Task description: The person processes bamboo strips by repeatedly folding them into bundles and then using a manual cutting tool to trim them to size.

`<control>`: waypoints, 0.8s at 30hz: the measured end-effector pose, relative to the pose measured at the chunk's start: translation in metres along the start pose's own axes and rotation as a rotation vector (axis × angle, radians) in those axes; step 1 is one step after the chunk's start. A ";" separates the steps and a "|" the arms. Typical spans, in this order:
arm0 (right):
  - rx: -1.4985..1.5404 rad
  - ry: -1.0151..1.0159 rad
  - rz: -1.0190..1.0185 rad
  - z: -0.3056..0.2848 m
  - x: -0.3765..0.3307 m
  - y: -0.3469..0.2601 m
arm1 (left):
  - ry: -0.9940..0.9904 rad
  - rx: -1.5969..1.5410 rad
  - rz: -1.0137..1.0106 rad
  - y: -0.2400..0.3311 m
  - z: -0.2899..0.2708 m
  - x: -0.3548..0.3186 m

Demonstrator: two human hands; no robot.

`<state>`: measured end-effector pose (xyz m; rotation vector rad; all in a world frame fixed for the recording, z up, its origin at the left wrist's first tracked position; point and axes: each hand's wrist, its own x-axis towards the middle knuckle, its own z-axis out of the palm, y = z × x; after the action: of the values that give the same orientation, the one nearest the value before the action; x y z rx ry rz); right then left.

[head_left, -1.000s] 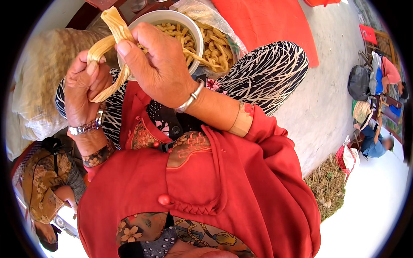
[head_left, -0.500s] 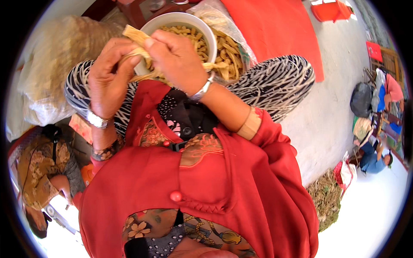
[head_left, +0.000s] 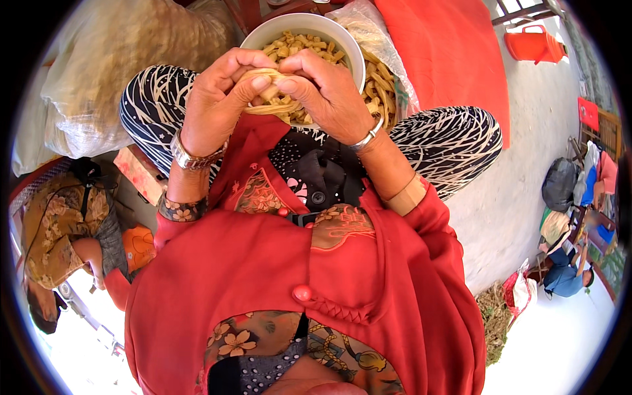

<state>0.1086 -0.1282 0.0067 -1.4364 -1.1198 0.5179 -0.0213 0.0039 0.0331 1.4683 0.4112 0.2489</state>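
Over the near rim of the white bowl (head_left: pixel 271 31), left hand (head_left: pixel 220 93) and right hand (head_left: pixel 334 95) pinch a yellow strip (head_left: pixel 275 107), each grip closed thumb-to-finger. We judge it light, pliable, best held beside its folds, which fingers partly hide.

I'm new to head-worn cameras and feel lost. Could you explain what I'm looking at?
There is no machine here, just a person using two bare hands. A wide fisheye camera on their head looks down, so straight edges bend near the rim. The left hand and right hand hold a folded yellow strip between them. Beyond them, a white bowl contains yellow pieces. To its right are more strips, clear plastic and a red sheet. The red jacket below is the wearer's own.
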 end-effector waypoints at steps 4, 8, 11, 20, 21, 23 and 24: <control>0.126 -0.041 0.092 -0.002 -0.004 0.005 | -0.093 -0.487 -0.079 -0.007 0.013 -0.001; 0.083 -0.065 0.138 -0.006 -0.009 0.012 | -0.065 -0.210 0.033 -0.012 0.018 -0.006; 0.072 -0.046 0.174 -0.004 -0.011 0.010 | -0.072 0.541 0.277 -0.011 0.014 0.000; 0.034 0.032 0.227 0.010 -0.010 0.010 | -0.059 0.108 -0.095 -0.020 0.022 -0.004; 0.029 0.077 0.240 0.013 -0.010 0.007 | -0.069 0.060 -0.216 -0.017 0.021 -0.005; -0.109 0.117 0.247 0.013 -0.009 0.005 | -0.056 0.008 -0.180 -0.030 0.019 -0.006; -0.240 0.112 0.240 0.010 -0.009 0.006 | -0.060 -0.096 -0.176 -0.036 0.018 -0.007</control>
<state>0.0987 -0.1299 -0.0041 -1.8004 -0.9492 0.4749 -0.0235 -0.0194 -0.0006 1.3339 0.4709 0.0826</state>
